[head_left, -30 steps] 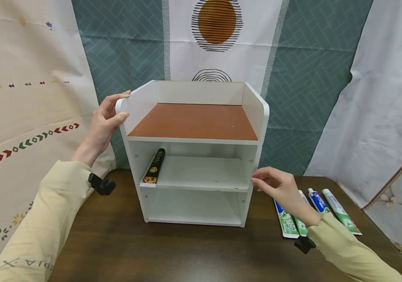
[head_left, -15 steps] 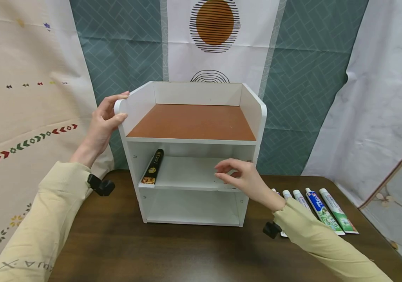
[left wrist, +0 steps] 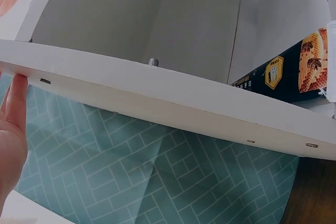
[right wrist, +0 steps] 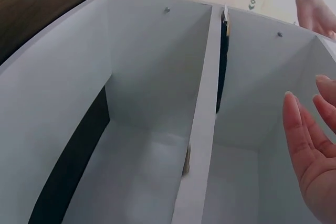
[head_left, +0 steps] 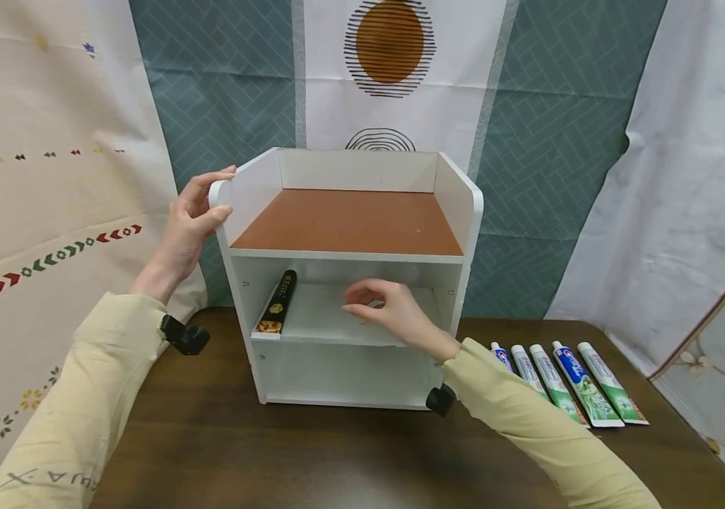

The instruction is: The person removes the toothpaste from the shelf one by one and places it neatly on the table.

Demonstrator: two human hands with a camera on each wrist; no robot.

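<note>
A small white shelf unit (head_left: 347, 256) with a brown top board stands on the table. My left hand (head_left: 186, 223) holds the upper edge of its left side panel between thumb and fingers; part of that hand (left wrist: 13, 119) shows in the left wrist view, against the panel's outer face. On the middle shelf, at the left end, lies a black toothpaste tube (head_left: 278, 302) with a honeycomb print, seen closer in the left wrist view. My right hand (head_left: 397, 311) hovers before the middle shelf, right of the black tube, fingers loosely bent and holding nothing.
Several toothpaste tubes (head_left: 585, 385), white, green and blue, lie side by side on the brown table (head_left: 350, 452) to the right of the unit. A patterned cloth (head_left: 229, 92) hangs close behind, with pale cloths at both sides.
My right hand has moved left from the unit's right side to before the middle shelf, uncovering more of the tubes on the table. My left hand keeps its place on the panel.
</note>
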